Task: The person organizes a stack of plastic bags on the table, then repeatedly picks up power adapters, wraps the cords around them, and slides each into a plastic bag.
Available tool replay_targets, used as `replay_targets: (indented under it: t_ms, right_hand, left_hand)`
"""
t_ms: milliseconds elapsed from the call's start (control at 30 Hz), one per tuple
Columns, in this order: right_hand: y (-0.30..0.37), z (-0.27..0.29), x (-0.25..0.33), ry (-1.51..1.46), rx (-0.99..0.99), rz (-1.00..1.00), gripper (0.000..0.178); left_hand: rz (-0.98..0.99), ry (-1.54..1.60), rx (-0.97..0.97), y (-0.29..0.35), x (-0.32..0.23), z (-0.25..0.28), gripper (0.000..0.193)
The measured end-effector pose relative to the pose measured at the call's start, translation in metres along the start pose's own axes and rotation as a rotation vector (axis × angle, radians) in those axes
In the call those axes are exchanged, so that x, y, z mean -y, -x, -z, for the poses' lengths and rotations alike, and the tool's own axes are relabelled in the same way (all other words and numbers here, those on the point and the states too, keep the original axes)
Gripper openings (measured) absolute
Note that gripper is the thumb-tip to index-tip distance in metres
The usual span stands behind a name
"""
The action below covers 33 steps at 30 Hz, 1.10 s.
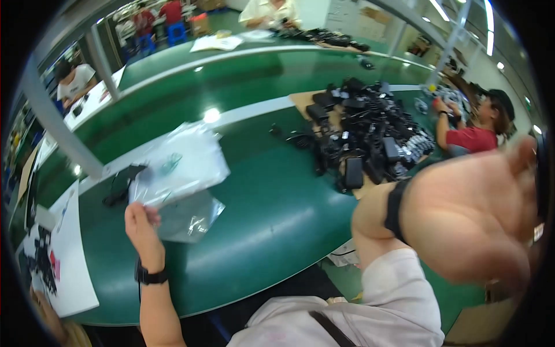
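My left hand (143,231), a black watch on its wrist, has its fingers curled at the near left edge of a clear plastic bag (193,217). That bag lies on the green table, partly under a stack of clear and white plastic bags (185,156). Just behind the hand is a black cabled item (124,184), half covered by the stack. My right hand (471,214), with a black band on the wrist, is raised very close to the camera at the right. Its fingers are blurred and run to the picture's edge, so what they do is hidden.
Black power adapters with cables (354,173) are heaped on cardboard at the right of the green table (260,202). A co-worker in red (471,139) sits beyond the heap. A metal post (69,136) stands at left, near a white side table (75,260). Other people work behind.
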State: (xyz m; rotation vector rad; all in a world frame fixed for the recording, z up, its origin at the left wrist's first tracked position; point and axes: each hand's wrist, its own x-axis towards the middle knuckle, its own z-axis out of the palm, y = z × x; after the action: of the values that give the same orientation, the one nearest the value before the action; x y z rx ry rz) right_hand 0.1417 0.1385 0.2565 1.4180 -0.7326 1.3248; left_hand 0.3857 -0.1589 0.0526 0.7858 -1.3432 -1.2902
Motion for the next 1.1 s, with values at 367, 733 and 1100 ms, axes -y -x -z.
replay_targets:
  t_ms: [367,733,1100]
  right_hand:
    - [0.131,-0.124,0.031,-0.509,0.913,-1.114,0.04]
    - [0.211,-0.161,0.046,-1.29,0.294,-2.133,0.043]
    - [0.214,-0.157,0.016,-0.734,0.617,-1.965,0.018]
  left_hand:
    - [0.131,0.396,0.044,0.012,-0.011,0.003,0.019]
    - [0.357,0.921,0.345,0.01,-0.012,-0.007,0.021]
    - [-0.325,-0.324,-0.266,0.007,-0.002,-0.013,0.034]
